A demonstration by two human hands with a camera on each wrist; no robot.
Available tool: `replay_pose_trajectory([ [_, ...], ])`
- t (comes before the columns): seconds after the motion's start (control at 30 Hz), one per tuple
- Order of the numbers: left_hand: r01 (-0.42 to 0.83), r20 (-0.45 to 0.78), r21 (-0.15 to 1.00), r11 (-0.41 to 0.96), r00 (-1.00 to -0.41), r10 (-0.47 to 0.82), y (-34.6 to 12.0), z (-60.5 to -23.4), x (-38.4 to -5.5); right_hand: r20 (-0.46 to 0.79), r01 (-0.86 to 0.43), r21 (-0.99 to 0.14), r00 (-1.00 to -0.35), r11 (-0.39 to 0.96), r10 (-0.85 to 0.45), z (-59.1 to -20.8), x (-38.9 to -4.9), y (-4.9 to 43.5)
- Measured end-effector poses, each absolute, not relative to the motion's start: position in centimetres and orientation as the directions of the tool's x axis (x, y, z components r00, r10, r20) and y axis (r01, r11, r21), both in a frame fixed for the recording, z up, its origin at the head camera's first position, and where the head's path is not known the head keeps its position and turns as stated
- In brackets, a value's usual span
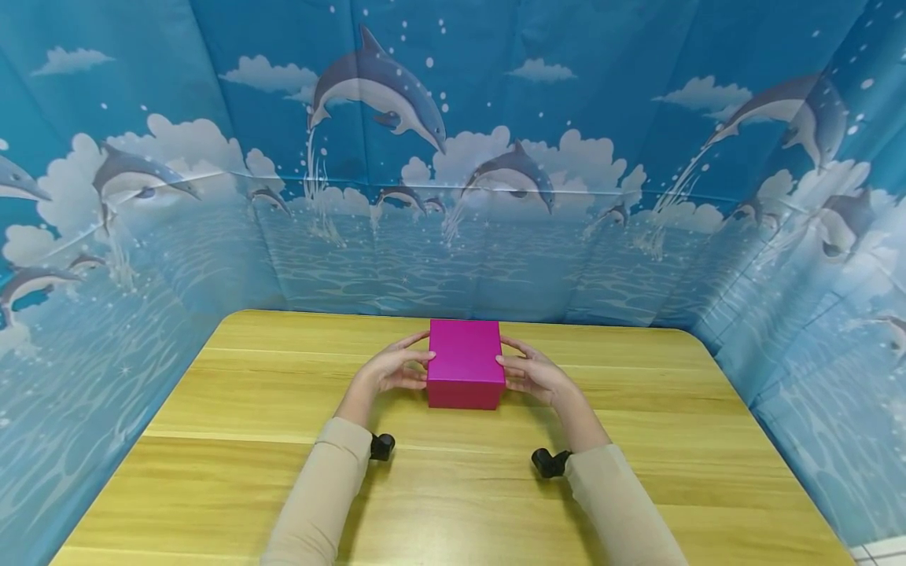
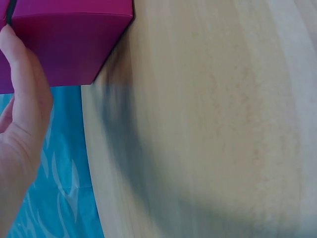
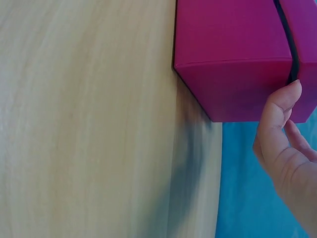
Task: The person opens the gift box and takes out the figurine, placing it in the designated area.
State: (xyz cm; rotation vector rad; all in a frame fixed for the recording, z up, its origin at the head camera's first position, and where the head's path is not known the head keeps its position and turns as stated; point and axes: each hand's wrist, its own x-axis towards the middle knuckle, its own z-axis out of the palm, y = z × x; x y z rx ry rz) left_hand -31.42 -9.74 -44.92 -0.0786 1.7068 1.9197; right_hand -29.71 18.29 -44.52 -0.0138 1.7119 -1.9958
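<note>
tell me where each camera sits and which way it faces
Head: on the person's head, facing forward and down at the magenta box, wood-grain table and dolphin-print curtain; left hand, right hand and beige sleeves show.
Left wrist: on the left wrist, facing the box and table; left hand at the left edge.
Right wrist: on the right wrist, facing the box and table; right hand at the right edge.
Both wrist views share the box's dark seam and curtain.
</note>
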Motion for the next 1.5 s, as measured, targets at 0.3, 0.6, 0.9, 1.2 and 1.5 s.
replay_pose_trajectory([
  [0.3,-0.432,-0.386,0.901,-0.041,-0.840,0.382,-9.7,-44.5,-31.2,-0.293,0.348,-0.934,-0.875,-0.078,-0.386,-44.0,-29.5,18.4],
  [0.6,-0.428,-0.375,0.903,-0.049,-0.837,0.399,-9.7,-44.2,-31.0,-0.279,0.311,-0.950,-0.893,-0.034,-0.353,-43.3,-29.0,18.3],
  [0.9,-0.396,-0.351,0.917,-0.044,-0.855,0.381,-9.7,-43.4,-30.5,-0.252,0.299,-0.950,-0.901,-0.086,-0.353,-42.6,-28.6,18.1],
  [1.2,-0.335,-0.281,0.941,-0.049,-0.855,0.436,-9.5,-41.9,-29.9,-0.198,0.249,-0.962,-0.920,-0.114,-0.337,-41.7,-28.1,18.0],
  [1.5,-0.329,-0.259,0.940,-0.092,-0.862,0.436,-8.9,-41.0,-29.3,-0.187,0.221,-0.970,-0.944,-0.101,-0.271,-41.0,-27.7,17.9],
])
